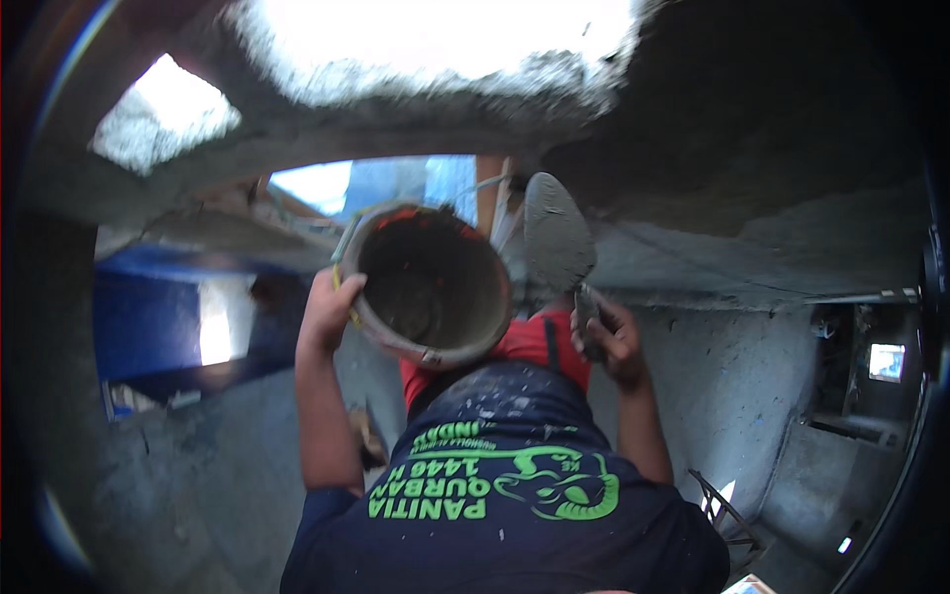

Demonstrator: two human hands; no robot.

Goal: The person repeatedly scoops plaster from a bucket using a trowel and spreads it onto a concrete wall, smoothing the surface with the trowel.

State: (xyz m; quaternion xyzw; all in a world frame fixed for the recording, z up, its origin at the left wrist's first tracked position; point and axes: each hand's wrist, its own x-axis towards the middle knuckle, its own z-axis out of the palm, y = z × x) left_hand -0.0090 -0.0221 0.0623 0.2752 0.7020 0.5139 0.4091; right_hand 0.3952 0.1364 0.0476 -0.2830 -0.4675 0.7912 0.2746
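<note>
In front of the dark shirt (520,431), the left grip (329,309) is clamped on the edge of a grey-smeared bucket (477,287), and the right grip (616,342) is wrapped around a trowel (559,233) to the bucket's right. I'd hold the bucket steady and the trowel level.

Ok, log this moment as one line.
left hand: holding bucket by its edge | right hand: gripping trowel | trowel: blade grey-smeared
</note>
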